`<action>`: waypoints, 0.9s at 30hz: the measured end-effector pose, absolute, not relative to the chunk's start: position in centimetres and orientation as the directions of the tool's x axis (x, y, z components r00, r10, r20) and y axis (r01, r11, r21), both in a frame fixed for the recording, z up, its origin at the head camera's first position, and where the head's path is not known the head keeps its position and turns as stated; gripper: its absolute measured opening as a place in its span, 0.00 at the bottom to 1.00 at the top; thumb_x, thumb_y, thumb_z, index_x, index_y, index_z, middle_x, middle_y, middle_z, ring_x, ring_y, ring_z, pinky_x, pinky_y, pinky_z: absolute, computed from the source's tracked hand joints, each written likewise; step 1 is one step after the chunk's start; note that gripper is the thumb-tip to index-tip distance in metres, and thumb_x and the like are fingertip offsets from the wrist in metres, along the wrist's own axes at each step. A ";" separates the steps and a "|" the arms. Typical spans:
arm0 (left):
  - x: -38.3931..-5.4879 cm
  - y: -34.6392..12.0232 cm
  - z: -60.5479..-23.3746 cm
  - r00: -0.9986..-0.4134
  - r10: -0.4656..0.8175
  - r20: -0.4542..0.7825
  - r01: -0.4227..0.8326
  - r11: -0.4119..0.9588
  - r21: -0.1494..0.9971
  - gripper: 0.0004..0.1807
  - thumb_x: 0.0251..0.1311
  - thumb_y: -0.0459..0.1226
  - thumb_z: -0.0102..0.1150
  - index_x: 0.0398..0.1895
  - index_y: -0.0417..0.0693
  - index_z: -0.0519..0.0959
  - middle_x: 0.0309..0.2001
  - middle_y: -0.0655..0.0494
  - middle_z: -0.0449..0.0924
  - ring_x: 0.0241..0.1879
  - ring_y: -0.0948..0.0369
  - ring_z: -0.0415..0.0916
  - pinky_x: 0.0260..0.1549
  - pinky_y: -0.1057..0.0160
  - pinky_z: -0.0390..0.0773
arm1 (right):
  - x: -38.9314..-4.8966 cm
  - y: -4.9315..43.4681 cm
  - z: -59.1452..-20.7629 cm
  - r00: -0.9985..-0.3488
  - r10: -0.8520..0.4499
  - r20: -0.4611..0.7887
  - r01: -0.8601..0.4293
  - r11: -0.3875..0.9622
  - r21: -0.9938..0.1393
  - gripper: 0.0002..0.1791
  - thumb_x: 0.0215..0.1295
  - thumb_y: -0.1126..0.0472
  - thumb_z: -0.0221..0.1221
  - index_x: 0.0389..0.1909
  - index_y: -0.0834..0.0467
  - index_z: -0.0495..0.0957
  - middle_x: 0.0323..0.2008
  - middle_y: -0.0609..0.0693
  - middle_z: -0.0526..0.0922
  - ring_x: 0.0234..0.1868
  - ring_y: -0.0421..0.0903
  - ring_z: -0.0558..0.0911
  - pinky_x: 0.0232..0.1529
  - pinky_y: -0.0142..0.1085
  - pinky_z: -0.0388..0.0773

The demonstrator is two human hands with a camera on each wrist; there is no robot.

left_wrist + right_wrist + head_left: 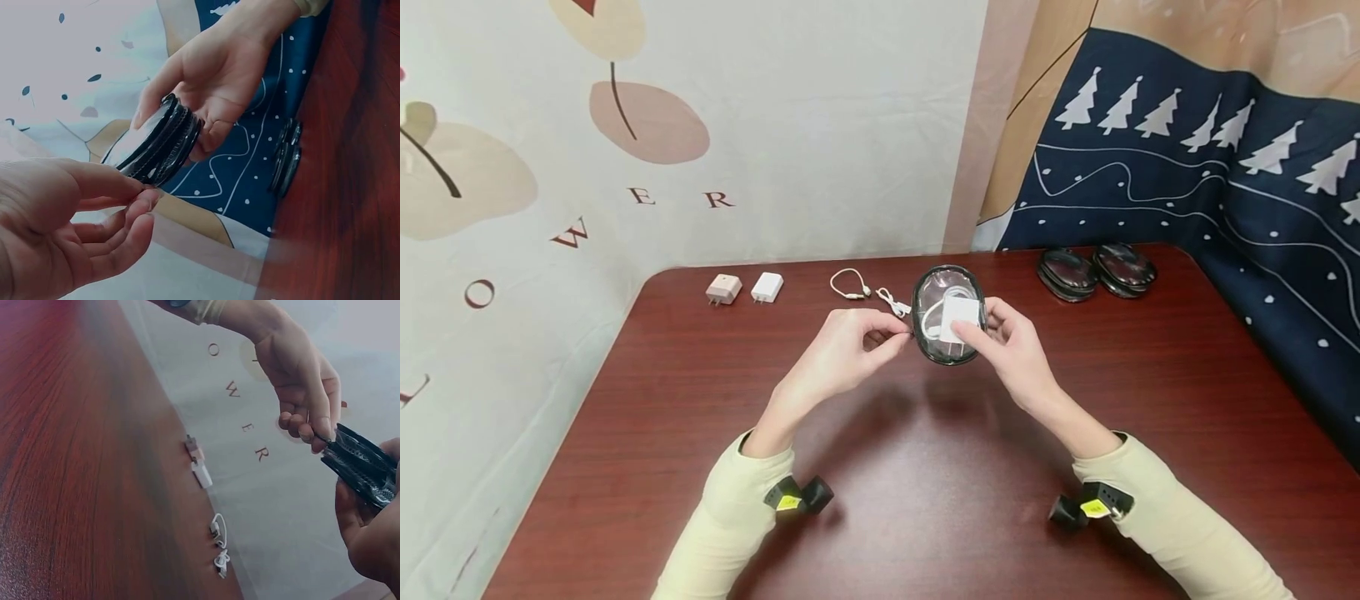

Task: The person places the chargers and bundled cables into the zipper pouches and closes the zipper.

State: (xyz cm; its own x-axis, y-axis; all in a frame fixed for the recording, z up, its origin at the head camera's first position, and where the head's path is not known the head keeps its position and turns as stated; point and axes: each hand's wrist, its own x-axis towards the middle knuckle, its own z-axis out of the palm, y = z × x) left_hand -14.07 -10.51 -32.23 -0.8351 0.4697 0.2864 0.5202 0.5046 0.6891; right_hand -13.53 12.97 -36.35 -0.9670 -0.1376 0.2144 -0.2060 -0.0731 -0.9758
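Note:
Above the table, my right hand [1018,358] grips an oval clear zip pouch [934,287] with black trim by its right side, thumb on the front face. Through the plastic show a white charger [961,313] with metal prongs and a coiled white cable [929,319]. At the pouch's left edge my left hand [859,348] pinches a small dark zipper pull [321,436] between thumb and forefinger. In the left wrist view the pouch [164,147] is seen edge-on, its black zipper band facing the left fingertips. The right wrist view shows two black rims with a gap between them.
On the dark red wooden table [895,517], a pinkish charger [724,289] and a white charger [767,287] lie at the back left. Two short white cables [848,295] lie behind my hands. Two more black-trimmed pouches [1124,268] sit at the back right, before hanging cloths.

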 end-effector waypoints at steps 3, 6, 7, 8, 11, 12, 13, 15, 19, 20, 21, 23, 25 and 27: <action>-14.0 -10.4 -32.2 -0.807 0.475 0.349 0.575 0.501 0.647 0.06 0.63 0.30 0.62 0.37 0.42 0.88 0.30 0.57 0.86 0.29 0.66 0.80 0.33 0.60 0.82 | -13.7 13.3 -36.2 -0.970 -0.191 0.151 -0.125 -0.143 -0.982 0.17 0.67 0.68 0.60 0.54 0.68 0.73 0.40 0.49 0.84 0.38 0.40 0.82 0.43 0.30 0.80; -14.1 -10.4 -32.3 -0.788 0.464 0.404 0.609 0.497 0.618 0.06 0.62 0.30 0.63 0.36 0.43 0.88 0.30 0.57 0.85 0.29 0.66 0.79 0.32 0.62 0.82 | -13.8 13.6 -36.0 -0.963 -0.257 0.080 -0.028 -0.203 -0.979 0.25 0.67 0.70 0.58 0.64 0.70 0.66 0.46 0.51 0.83 0.43 0.40 0.82 0.47 0.31 0.80; -14.1 -10.4 -32.3 -0.782 0.462 0.419 0.619 0.497 0.608 0.05 0.61 0.29 0.63 0.36 0.42 0.88 0.30 0.57 0.85 0.28 0.66 0.79 0.32 0.63 0.81 | -13.8 13.8 -35.9 -0.958 -0.279 0.058 0.004 -0.216 -0.976 0.28 0.67 0.70 0.57 0.66 0.70 0.64 0.47 0.51 0.82 0.45 0.41 0.82 0.48 0.31 0.80; -14.1 -10.4 -32.3 -0.775 0.460 0.434 0.630 0.496 0.598 0.05 0.61 0.29 0.63 0.36 0.42 0.88 0.30 0.57 0.84 0.28 0.66 0.79 0.32 0.64 0.80 | -13.9 13.9 -35.9 -0.953 -0.302 0.034 0.035 -0.220 -0.975 0.29 0.67 0.70 0.57 0.68 0.71 0.62 0.48 0.52 0.81 0.46 0.41 0.81 0.49 0.32 0.80; -14.2 -10.5 -32.4 -0.753 0.464 0.466 0.657 0.494 0.569 0.05 0.60 0.29 0.64 0.36 0.42 0.88 0.29 0.58 0.83 0.28 0.66 0.77 0.31 0.67 0.78 | -13.9 14.3 -35.7 -0.932 -0.362 -0.023 0.103 -0.205 -0.973 0.30 0.66 0.70 0.57 0.67 0.73 0.61 0.48 0.53 0.80 0.46 0.43 0.82 0.50 0.33 0.81; -14.3 -10.6 -32.4 -0.747 0.468 0.472 0.664 0.495 0.561 0.05 0.60 0.29 0.64 0.36 0.42 0.88 0.29 0.58 0.83 0.28 0.65 0.77 0.30 0.67 0.77 | -14.0 14.5 -35.6 -0.924 -0.380 -0.037 0.118 -0.193 -0.974 0.30 0.66 0.69 0.57 0.67 0.73 0.62 0.48 0.54 0.80 0.46 0.43 0.82 0.50 0.34 0.81; -14.3 -10.6 -32.4 -0.741 0.473 0.477 0.671 0.493 0.553 0.05 0.61 0.29 0.64 0.36 0.42 0.88 0.29 0.58 0.82 0.27 0.65 0.76 0.30 0.67 0.77 | -14.0 14.6 -35.7 -0.916 -0.397 -0.051 0.134 -0.184 -0.974 0.30 0.65 0.70 0.57 0.66 0.73 0.62 0.48 0.54 0.80 0.45 0.44 0.83 0.50 0.35 0.81; -14.4 -10.7 -32.5 -0.730 0.483 0.483 0.683 0.490 0.542 0.05 0.61 0.29 0.64 0.37 0.42 0.88 0.29 0.57 0.82 0.27 0.65 0.75 0.30 0.67 0.76 | -14.1 14.7 -35.6 -0.900 -0.430 -0.073 0.158 -0.167 -0.973 0.30 0.64 0.69 0.58 0.66 0.73 0.62 0.48 0.54 0.80 0.45 0.44 0.83 0.50 0.36 0.82; -14.5 -10.9 -32.7 -0.716 0.501 0.485 0.697 0.487 0.526 0.05 0.61 0.29 0.65 0.37 0.41 0.88 0.29 0.57 0.81 0.28 0.64 0.74 0.29 0.67 0.75 | -14.1 14.8 -35.7 -0.884 -0.456 -0.106 0.198 -0.160 -0.967 0.29 0.65 0.69 0.58 0.65 0.73 0.62 0.48 0.54 0.81 0.44 0.45 0.85 0.49 0.37 0.82; -14.5 -10.9 -32.8 -0.714 0.504 0.486 0.699 0.489 0.521 0.05 0.61 0.29 0.65 0.37 0.41 0.88 0.30 0.57 0.81 0.28 0.64 0.74 0.29 0.67 0.74 | -14.1 14.8 -35.7 -0.884 -0.453 -0.112 0.206 -0.164 -0.965 0.28 0.65 0.70 0.58 0.64 0.73 0.63 0.47 0.54 0.82 0.43 0.45 0.85 0.48 0.37 0.83; -14.5 -11.0 -32.8 -0.713 0.504 0.487 0.700 0.491 0.518 0.04 0.61 0.29 0.65 0.37 0.41 0.88 0.30 0.57 0.82 0.28 0.64 0.73 0.29 0.67 0.74 | -14.2 14.7 -35.7 -0.887 -0.448 -0.112 0.209 -0.171 -0.963 0.27 0.65 0.70 0.58 0.64 0.73 0.64 0.46 0.54 0.82 0.43 0.45 0.85 0.48 0.37 0.83; -14.5 -11.0 -32.8 -0.710 0.504 0.491 0.704 0.493 0.512 0.04 0.62 0.29 0.65 0.37 0.41 0.88 0.30 0.57 0.82 0.27 0.64 0.73 0.29 0.67 0.74 | -14.2 14.7 -35.8 -0.895 -0.434 -0.106 0.205 -0.187 -0.961 0.25 0.65 0.70 0.58 0.62 0.72 0.66 0.45 0.53 0.84 0.42 0.45 0.86 0.47 0.37 0.83; -14.5 -11.0 -32.8 -0.700 0.508 0.502 0.714 0.491 0.499 0.04 0.61 0.29 0.65 0.37 0.41 0.88 0.29 0.57 0.82 0.27 0.64 0.73 0.28 0.67 0.73 | -14.2 14.6 -35.9 -0.902 -0.422 -0.091 0.193 -0.206 -0.959 0.23 0.65 0.70 0.58 0.60 0.71 0.68 0.44 0.53 0.85 0.42 0.45 0.86 0.47 0.38 0.83; -14.5 -11.0 -32.8 -0.683 0.517 0.516 0.730 0.483 0.483 0.04 0.61 0.29 0.65 0.36 0.40 0.88 0.29 0.57 0.81 0.26 0.64 0.72 0.27 0.67 0.73 | -14.1 14.6 -36.0 -0.908 -0.413 -0.069 0.178 -0.231 -0.956 0.21 0.65 0.70 0.58 0.58 0.70 0.70 0.44 0.54 0.86 0.42 0.45 0.86 0.47 0.39 0.83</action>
State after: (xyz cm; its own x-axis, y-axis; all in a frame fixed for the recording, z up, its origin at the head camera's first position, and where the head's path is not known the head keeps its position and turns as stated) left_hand -14.49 -11.03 -32.78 -0.6831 0.5165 0.5163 0.7303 0.4828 0.4833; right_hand -14.14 14.64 -35.97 -0.9080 -0.4132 -0.0692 0.1781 -0.2311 -0.9565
